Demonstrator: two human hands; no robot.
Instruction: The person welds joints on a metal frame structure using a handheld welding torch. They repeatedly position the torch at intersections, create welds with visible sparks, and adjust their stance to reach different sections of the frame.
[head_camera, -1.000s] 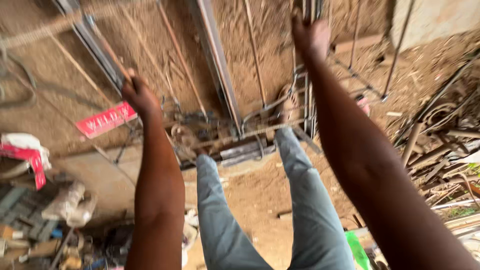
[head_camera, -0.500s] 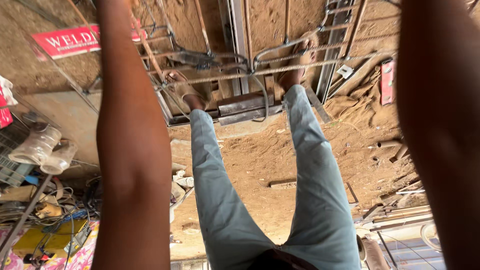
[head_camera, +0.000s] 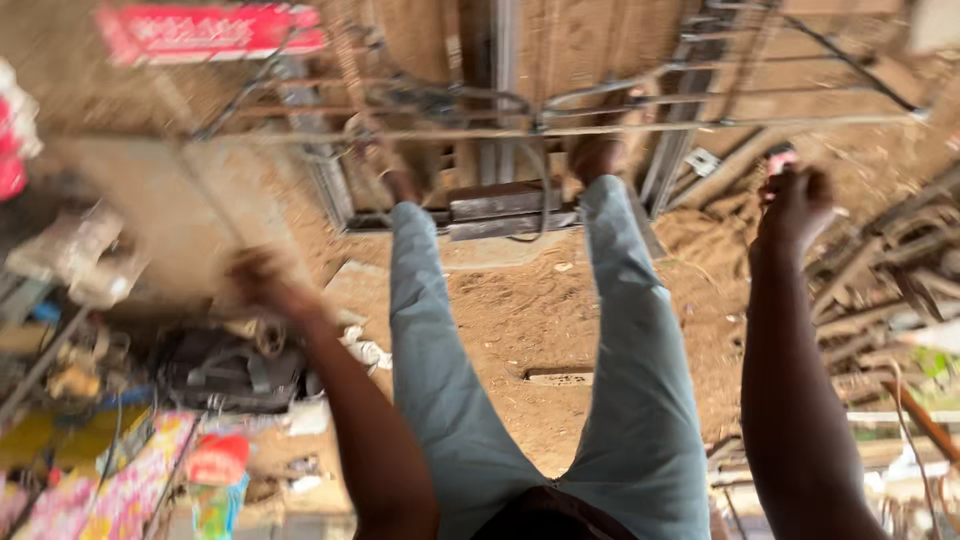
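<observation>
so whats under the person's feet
Both feet rest on a frame of thin metal rods lying on sandy ground, with dark flat metal bars between the ankles. The legs and motion blur hide what lies directly beneath the soles.

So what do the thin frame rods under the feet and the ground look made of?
Frame rods: probably bare steel, thin, straight and dull grey-brown, likely rusted; blur hides the finish. Flat bars between the feet: dark, matte, metal-looking. Ground: loose reddish-brown sandy dirt, grainy and uneven.
</observation>
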